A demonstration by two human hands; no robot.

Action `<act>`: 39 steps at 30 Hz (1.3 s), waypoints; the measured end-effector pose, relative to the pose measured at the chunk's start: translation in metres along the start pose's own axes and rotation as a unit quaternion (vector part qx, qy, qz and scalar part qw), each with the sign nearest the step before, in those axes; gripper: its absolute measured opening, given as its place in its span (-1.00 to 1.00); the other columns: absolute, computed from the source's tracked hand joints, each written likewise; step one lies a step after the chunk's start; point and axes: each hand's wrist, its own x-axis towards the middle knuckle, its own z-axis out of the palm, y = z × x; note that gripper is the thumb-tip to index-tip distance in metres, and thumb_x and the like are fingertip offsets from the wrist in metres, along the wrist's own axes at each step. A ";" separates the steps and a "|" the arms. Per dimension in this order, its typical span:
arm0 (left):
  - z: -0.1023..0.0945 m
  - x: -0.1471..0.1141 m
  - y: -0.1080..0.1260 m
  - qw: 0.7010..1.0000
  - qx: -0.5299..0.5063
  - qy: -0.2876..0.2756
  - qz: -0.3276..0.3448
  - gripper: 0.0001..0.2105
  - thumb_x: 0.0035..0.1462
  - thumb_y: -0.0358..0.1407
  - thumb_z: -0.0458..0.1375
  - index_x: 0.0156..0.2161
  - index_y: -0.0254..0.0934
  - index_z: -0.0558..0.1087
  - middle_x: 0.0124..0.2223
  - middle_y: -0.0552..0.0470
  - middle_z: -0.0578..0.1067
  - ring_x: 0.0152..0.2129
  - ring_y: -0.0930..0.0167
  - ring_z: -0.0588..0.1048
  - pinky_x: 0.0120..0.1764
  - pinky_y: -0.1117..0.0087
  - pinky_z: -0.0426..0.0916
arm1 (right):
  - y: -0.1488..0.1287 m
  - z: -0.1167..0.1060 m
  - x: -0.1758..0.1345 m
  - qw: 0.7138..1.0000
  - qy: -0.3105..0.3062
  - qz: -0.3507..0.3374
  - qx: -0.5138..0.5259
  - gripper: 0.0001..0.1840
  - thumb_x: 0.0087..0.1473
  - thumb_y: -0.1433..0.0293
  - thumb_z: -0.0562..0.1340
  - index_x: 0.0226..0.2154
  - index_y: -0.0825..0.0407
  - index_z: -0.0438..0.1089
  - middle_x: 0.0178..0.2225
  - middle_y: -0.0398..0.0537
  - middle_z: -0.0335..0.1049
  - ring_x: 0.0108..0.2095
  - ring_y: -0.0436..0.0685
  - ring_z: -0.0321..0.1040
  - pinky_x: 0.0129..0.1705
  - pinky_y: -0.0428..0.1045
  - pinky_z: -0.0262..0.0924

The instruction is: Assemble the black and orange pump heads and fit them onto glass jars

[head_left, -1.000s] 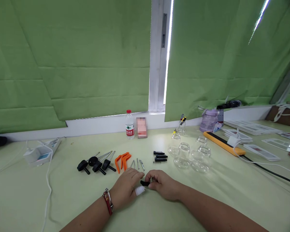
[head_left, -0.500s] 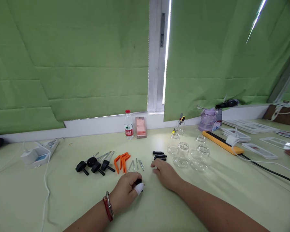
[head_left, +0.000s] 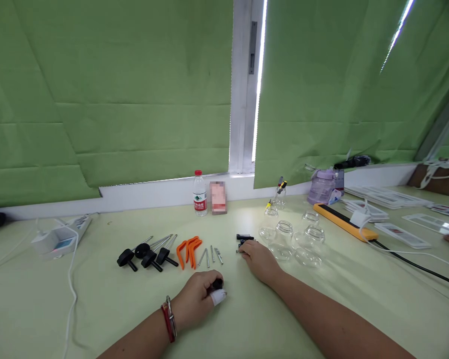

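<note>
A: With twelve o'clock taken toward the window (head_left: 241, 109), how are the hands set?

B: A black piece (head_left: 217, 284) is clamped in the curled fingers of the left hand (head_left: 198, 297) over the worktop (head_left: 232, 331). At about two o'clock from there, the right hand (head_left: 262, 261) is lowered over the black pins (head_left: 244, 237) and springs (head_left: 239, 252).

A: Is anything gripped by it?

B: That cannot be told; its fingertips are partly hidden among the parts.

A: How is this step best done?

B: One small part should be pinched lightly and lifted straight up, so that its neighbours are not dragged. The springs would probably be rolled or snagged by a sweep. The black piece should be held steady meanwhile.

A: And the containers?

B: Four clear jars (head_left: 283, 244) are grouped between one and three o'clock from the right hand. Tools (head_left: 282, 185) are held in a rear jar (head_left: 280, 200), toward one. The purple jug (head_left: 324, 188) is set farther off, between one and two; its contents cannot be made out. At twelve from the left hand, a red-capped bottle (head_left: 200, 197) is stood upright.
</note>
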 end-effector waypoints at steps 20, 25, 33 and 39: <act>0.001 0.003 -0.007 0.999 0.006 0.009 0.031 -0.89 0.12 -0.28 0.01 -0.38 -0.26 0.26 -0.44 0.13 0.27 -0.50 0.47 0.21 -0.42 0.49 0.16 | 0.002 0.004 -0.002 0.999 -0.045 -0.011 -0.014 -0.73 0.10 0.52 0.02 -0.22 0.02 0.38 -0.23 -0.01 0.34 -0.22 0.12 0.29 -0.23 -0.05 0.08; 0.000 0.004 -0.006 1.000 0.003 -0.001 0.030 -0.88 0.12 -0.27 0.01 -0.38 -0.27 0.27 -0.45 0.13 0.26 -0.50 0.48 0.20 -0.42 0.50 0.15 | 0.000 0.003 -0.006 0.996 -0.068 -0.045 -0.021 -0.62 0.10 0.52 0.00 -0.06 -0.02 0.33 -0.21 -0.01 0.31 -0.25 0.11 0.29 -0.26 -0.06 0.08; 0.000 0.004 -0.009 1.000 0.003 -0.002 0.022 -0.88 0.12 -0.25 0.01 -0.37 -0.27 0.28 -0.44 0.12 0.28 -0.50 0.47 0.20 -0.42 0.49 0.16 | 0.000 0.003 -0.007 0.993 -0.089 -0.070 -0.013 -0.59 0.15 0.47 -0.04 -0.02 -0.07 0.34 -0.24 -0.02 0.28 -0.28 0.10 0.28 -0.27 -0.07 0.10; -0.001 0.004 -0.010 1.000 0.006 0.001 0.022 -0.87 0.12 -0.25 0.01 -0.39 -0.27 0.26 -0.46 0.13 0.25 -0.51 0.47 0.19 -0.43 0.49 0.14 | 0.000 0.003 -0.007 0.993 -0.071 -0.068 0.070 -0.65 0.12 0.51 -0.03 -0.11 -0.03 0.32 -0.16 -0.03 0.28 -0.25 0.08 0.27 -0.18 -0.05 0.12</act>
